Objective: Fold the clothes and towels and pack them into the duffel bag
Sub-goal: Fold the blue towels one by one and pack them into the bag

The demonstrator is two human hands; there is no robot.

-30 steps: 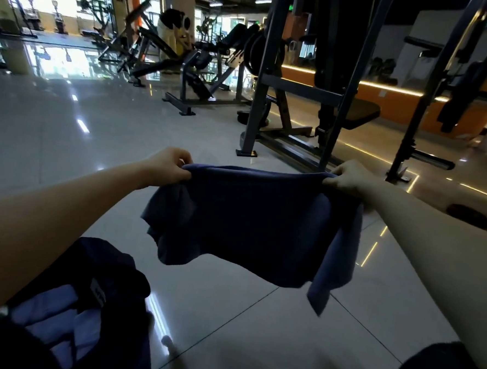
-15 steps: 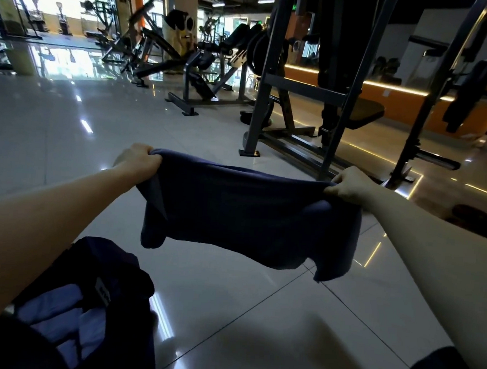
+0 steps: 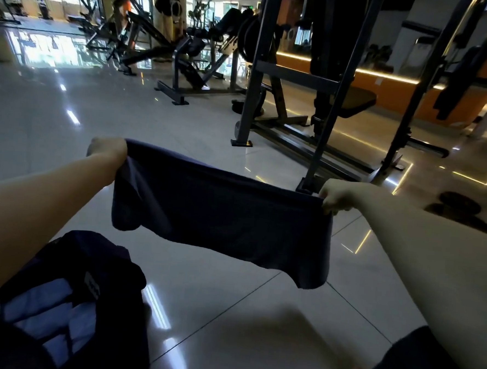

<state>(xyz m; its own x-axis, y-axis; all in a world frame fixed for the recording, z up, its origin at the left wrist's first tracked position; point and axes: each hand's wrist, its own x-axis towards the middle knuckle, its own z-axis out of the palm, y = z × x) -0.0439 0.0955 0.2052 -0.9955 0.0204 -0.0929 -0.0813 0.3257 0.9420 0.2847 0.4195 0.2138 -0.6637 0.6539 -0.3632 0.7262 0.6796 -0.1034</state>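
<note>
Head camera, looking forward and down over a person's two bare forearms in a gym. The left hand [image 3: 107, 151] is clenched around one top corner of a dark blue cloth [image 3: 220, 211], and the right hand [image 3: 335, 198] pinches the opposite top corner between curled fingers. The cloth hangs in the air between them, above the glossy tiled floor [image 3: 228, 326] (whether it is a garment or a towel cannot be told).

Compared with a second ago, the hands are farther apart. The left hand has swung out to the person's left, so the top edge is now pulled into a nearly straight line, and the cloth hangs wider and shallower, with less loose drape below. This reads as spreading the piece flat to get it ready for a fold. No fold has been made in it yet.

At lower left, near the left forearm, the dark duffel bag [image 3: 117, 262] sits open on the floor with paler blue fabric [image 3: 43, 312] already inside, so packing appears partly done. A metal rack [image 3: 260, 79] stands well beyond the hands.
</note>
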